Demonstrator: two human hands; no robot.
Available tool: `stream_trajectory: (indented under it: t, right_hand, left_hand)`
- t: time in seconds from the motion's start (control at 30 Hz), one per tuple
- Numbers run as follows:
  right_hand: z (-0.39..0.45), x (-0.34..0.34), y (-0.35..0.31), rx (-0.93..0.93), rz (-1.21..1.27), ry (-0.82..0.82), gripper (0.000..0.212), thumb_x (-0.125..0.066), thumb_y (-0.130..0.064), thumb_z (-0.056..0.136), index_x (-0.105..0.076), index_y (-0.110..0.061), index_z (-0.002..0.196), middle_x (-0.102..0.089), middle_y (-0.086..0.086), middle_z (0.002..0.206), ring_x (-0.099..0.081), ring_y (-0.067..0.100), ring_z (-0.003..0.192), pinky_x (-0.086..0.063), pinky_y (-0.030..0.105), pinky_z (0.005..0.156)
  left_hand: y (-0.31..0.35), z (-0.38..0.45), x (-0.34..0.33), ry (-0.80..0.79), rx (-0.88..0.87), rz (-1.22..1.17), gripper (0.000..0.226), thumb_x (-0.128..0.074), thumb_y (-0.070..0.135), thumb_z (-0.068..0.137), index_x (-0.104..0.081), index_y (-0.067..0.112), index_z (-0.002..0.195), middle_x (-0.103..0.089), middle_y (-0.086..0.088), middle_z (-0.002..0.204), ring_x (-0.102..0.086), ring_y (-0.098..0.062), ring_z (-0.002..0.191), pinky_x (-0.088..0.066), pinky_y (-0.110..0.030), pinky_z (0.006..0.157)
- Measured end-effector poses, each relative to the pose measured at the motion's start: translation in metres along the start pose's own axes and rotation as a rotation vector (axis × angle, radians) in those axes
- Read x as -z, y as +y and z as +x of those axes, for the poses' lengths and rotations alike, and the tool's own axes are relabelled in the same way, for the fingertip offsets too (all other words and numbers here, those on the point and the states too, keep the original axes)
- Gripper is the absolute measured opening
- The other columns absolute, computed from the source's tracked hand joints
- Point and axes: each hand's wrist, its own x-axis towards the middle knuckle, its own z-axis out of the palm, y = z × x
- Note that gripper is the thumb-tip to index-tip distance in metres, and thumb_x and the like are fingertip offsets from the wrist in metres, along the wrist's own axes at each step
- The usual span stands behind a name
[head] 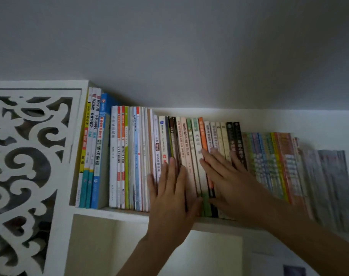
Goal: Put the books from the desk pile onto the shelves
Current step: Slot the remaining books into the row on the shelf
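Books (191, 156) on shelf (113, 213), both hands flat against spines.

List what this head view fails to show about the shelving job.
- Desk pile: out of frame, so the books left are unknown.
- Right-end books: blurred, titles unreadable.
- Spines under the left hand and right hand: covered.
- Cabinet contents: masked by the carved panel.
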Motion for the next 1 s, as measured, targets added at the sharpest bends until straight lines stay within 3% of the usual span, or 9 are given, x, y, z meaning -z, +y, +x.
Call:
stream_trajectory:
  t: [0.1,0.2,0.33,0.43,0.53,0.63,0.77,0.87,1.0]
  right_hand:
    - [-0.018,0.008,0.019,-0.022,0.108,0.101,0.073,-0.043,-0.043,0.089,-0.02,-0.017,0.153,-0.003,0.003,0.163,0.003,0.02,0.15,-0.007,0.048,0.12]
    - [-0.054,0.012,0.052,-0.197,0.03,0.242,0.074,-0.035,-0.055,0.088,-0.025,-0.02,0.152,-0.013,0.008,0.162,-0.01,0.029,0.15,-0.007,0.056,0.118]
    - [-0.114,0.008,0.113,-0.598,0.019,0.183,0.108,-0.03,-0.085,0.075,-0.005,-0.017,0.155,-0.004,0.02,0.161,-0.006,0.041,0.147,-0.007,0.064,0.11]
    - [-0.141,-0.003,0.14,-0.779,0.481,-0.003,0.136,-0.053,-0.089,0.054,0.015,-0.025,0.152,-0.007,0.018,0.16,-0.018,0.036,0.146,-0.021,0.055,0.113]
    - [-0.149,-0.014,0.142,-0.691,0.704,-0.088,0.135,-0.073,-0.061,0.065,0.029,-0.027,0.147,-0.037,0.008,0.152,-0.052,0.024,0.127,-0.044,0.043,0.105]
    - [-0.156,-0.026,0.142,-0.659,0.699,-0.011,0.128,-0.076,-0.044,0.075,0.028,-0.03,0.148,-0.043,0.004,0.149,-0.058,0.021,0.121,-0.046,0.036,0.1]
    - [-0.171,-0.025,0.163,-0.605,0.839,-0.065,0.113,-0.076,-0.056,0.063,-0.004,-0.043,0.149,-0.05,-0.006,0.141,-0.056,0.01,0.119,-0.049,0.038,0.101]
    - [-0.168,-0.022,0.17,-0.538,0.818,-0.156,0.114,-0.078,-0.058,0.06,-0.005,-0.043,0.147,-0.047,-0.02,0.128,-0.05,0.002,0.115,-0.042,0.023,0.099]
    - [-0.155,-0.024,0.172,-0.515,0.839,-0.095,0.119,-0.082,-0.059,0.057,-0.01,-0.039,0.15,-0.045,-0.024,0.126,-0.047,0.001,0.114,-0.036,0.017,0.094]
  left_hand:
    - [0.022,0.001,-0.007,0.026,0.048,0.002,0.083,-0.029,0.068,0.088,-0.021,0.017,0.153,-0.008,-0.015,0.162,-0.003,-0.034,0.149,-0.013,-0.062,0.115]
    - [0.049,0.008,-0.011,0.075,-0.018,-0.024,0.08,-0.03,0.069,0.089,-0.013,0.026,0.155,0.005,-0.007,0.163,0.008,-0.028,0.15,-0.004,-0.056,0.118]
    - [0.072,0.016,-0.022,0.071,-0.083,-0.018,0.081,-0.035,0.069,0.085,-0.023,0.027,0.152,-0.001,-0.006,0.163,0.0,-0.031,0.15,-0.011,-0.06,0.117]
    - [0.081,0.015,-0.032,0.091,-0.015,-0.024,0.087,-0.037,0.072,0.081,-0.021,0.025,0.153,0.001,-0.006,0.163,0.001,-0.032,0.149,-0.008,-0.061,0.116]
    - [0.112,0.015,-0.038,0.082,-0.055,-0.049,0.09,-0.04,0.074,0.079,-0.02,0.026,0.153,0.001,-0.009,0.163,0.003,-0.033,0.149,-0.004,-0.06,0.116]
    - [0.149,0.018,-0.046,0.057,-0.181,-0.074,0.078,-0.049,0.065,0.083,-0.03,0.03,0.15,-0.002,-0.007,0.163,0.005,-0.032,0.15,-0.007,-0.06,0.117]
    - [0.181,0.027,-0.056,0.02,-0.221,-0.09,0.079,-0.057,0.058,0.08,-0.031,0.03,0.149,-0.008,-0.006,0.163,0.005,-0.029,0.15,-0.002,-0.06,0.117]
    - [0.187,0.033,-0.059,-0.017,-0.207,-0.072,0.085,-0.07,0.056,0.072,-0.032,0.037,0.147,-0.011,-0.003,0.163,0.0,-0.03,0.15,0.004,-0.061,0.115]
    - [0.179,0.034,-0.057,-0.034,-0.219,-0.114,0.095,-0.082,0.016,0.061,-0.039,0.037,0.143,-0.012,0.001,0.162,-0.001,-0.027,0.15,0.009,-0.058,0.115]
